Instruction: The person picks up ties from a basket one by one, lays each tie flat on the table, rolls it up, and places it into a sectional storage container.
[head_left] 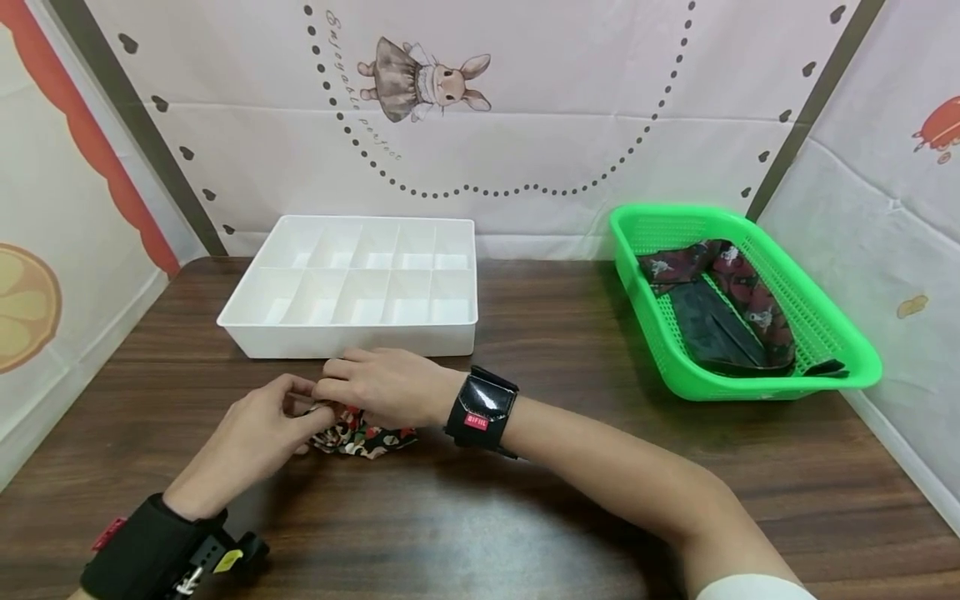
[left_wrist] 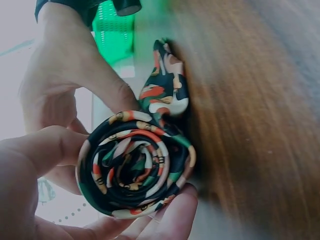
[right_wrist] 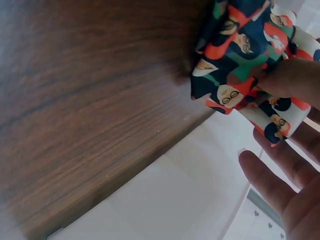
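Note:
A patterned tie (head_left: 360,437), wound into a tight coil (left_wrist: 135,165), sits on the wooden table (head_left: 570,500) just in front of the white divided box (head_left: 352,283). My left hand (head_left: 300,410) grips the coil from the left, with fingers curled round its rim (left_wrist: 170,220). Over it from the right, my right hand (head_left: 339,382) pinches the coil, its thumb (right_wrist: 292,77) on the cloth and its fingers (right_wrist: 275,185) beneath. The tie's loose end (left_wrist: 167,85) trails onto the table.
The white box has two rows of bare compartments. A green plastic basket (head_left: 855,367) at the right holds dark patterned ties (head_left: 720,308). Printed fabric walls close in the table at the back and both sides.

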